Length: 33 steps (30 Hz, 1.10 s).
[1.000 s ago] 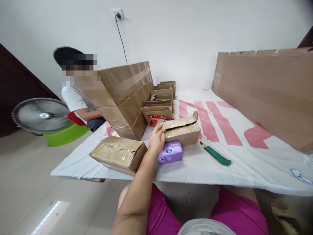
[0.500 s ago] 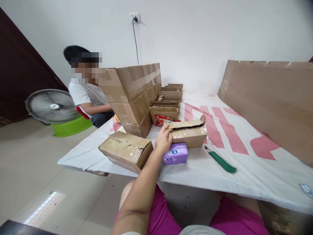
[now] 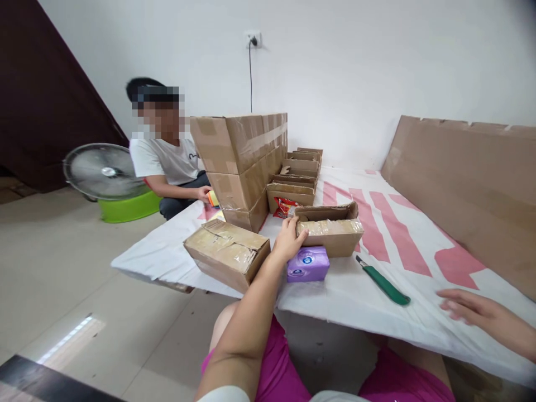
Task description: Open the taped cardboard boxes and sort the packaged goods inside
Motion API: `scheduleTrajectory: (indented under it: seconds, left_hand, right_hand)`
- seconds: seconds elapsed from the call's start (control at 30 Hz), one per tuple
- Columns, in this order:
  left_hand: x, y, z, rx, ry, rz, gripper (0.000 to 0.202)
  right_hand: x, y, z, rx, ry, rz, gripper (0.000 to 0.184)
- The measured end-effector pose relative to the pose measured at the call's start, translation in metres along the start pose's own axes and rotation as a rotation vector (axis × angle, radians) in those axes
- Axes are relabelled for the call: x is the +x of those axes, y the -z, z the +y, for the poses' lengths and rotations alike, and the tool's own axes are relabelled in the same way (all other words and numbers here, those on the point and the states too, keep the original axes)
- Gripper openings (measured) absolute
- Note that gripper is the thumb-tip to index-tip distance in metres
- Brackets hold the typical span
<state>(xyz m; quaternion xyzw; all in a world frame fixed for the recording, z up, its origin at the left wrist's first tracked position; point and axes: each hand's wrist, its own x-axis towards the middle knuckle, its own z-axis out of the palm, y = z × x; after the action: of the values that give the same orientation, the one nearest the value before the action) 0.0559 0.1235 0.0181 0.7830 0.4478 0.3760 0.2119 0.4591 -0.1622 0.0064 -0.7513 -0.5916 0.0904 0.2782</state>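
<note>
My left hand [image 3: 288, 240] grips the left end of a small cardboard box [image 3: 333, 241], its fingers at the upper edge. The box's top is open with the back flap standing up; its contents are hidden. Right in front of it lies a purple tissue pack [image 3: 307, 264]. My right hand [image 3: 471, 308] hovers over the right part of the table, fingers stretched out and holding nothing. Between my hands rests a green utility knife [image 3: 387, 286], blade end toward the box. A red snack packet [image 3: 285, 207] lies behind my left hand.
A closed cardboard box [image 3: 226, 251] sits at the table's left front. Behind it rise stacked taped cartons [image 3: 247, 167], beside a row of open boxes [image 3: 291, 194]. A large cardboard sheet [image 3: 464, 190] leans at right. A person [image 3: 165, 162] crouches left, near a fan [image 3: 104, 170].
The box's flap has gone from lying over the top to standing up. My right hand has come in from the right. The other person's hand now shows, on a yellow-orange item.
</note>
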Motion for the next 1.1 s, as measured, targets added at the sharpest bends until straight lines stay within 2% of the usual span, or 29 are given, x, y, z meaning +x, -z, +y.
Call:
scheduleTrajectory:
  seconds: [0.03, 0.1, 0.2, 0.27, 0.37, 0.43, 0.53, 0.63, 0.7, 0.77, 0.87, 0.93, 1.03, 1.1]
  left_hand:
    - [-0.001, 0.002, 0.003, 0.009, -0.009, -0.008, 0.051]
    - [-0.007, 0.006, 0.013, 0.054, -0.041, -0.001, 0.053]
    - [-0.021, 0.013, 0.036, 0.153, -0.119, 0.074, 0.053]
    - [-0.031, 0.015, 0.054, 0.192, -0.176, 0.082, 0.043]
    - [-0.042, 0.017, 0.072, 0.242, -0.21, -0.046, 0.033]
    - [-0.045, 0.018, 0.073, 0.319, -0.189, -0.14, 0.038]
    - [-0.044, 0.02, 0.064, 0.428, -0.171, -0.229, 0.064]
    - [-0.041, 0.023, 0.05, 0.526, -0.163, -0.364, 0.096]
    - [-0.04, 0.026, 0.043, 0.589, -0.123, -0.466, 0.101]
    - [-0.039, 0.027, 0.038, 0.599, -0.112, -0.498, 0.089]
    - [-0.035, 0.022, 0.033, 0.55, -0.183, -0.392, 0.061]
    - [-0.031, 0.015, 0.029, 0.538, -0.184, -0.271, 0.054]
    - [-0.026, 0.003, 0.024, 0.542, -0.087, -0.133, 0.054]
    - [-0.024, -0.004, 0.02, 0.535, -0.034, -0.113, 0.055]
  right_hand:
    - [0.018, -0.013, -0.008, 0.105, -0.019, -0.145, 0.03]
    - [0.05, -0.039, -0.03, 0.188, -0.031, -0.258, 0.047]
    - [0.09, -0.076, -0.07, 0.272, -0.018, -0.271, 0.068]
    - [0.112, -0.098, -0.095, 0.391, -0.065, -0.26, 0.077]
    - [0.141, -0.127, -0.124, 0.528, -0.107, -0.262, 0.076]
    - [0.156, -0.145, -0.139, 0.564, -0.073, -0.275, 0.074]
    - [0.167, -0.168, -0.16, 0.626, 0.014, -0.304, 0.073]
    - [0.164, -0.183, -0.174, 0.693, 0.097, -0.33, 0.072]
    - [0.156, -0.189, -0.177, 0.717, 0.126, -0.337, 0.077]
    - [0.147, -0.192, -0.174, 0.732, 0.153, -0.378, 0.09]
    - [0.137, -0.195, -0.165, 0.722, 0.219, -0.485, 0.112]
    - [0.137, -0.199, -0.162, 0.661, 0.243, -0.491, 0.118]
    - [0.145, -0.21, -0.167, 0.555, 0.234, -0.376, 0.111]
    - [0.15, -0.221, -0.174, 0.53, 0.233, -0.304, 0.096]
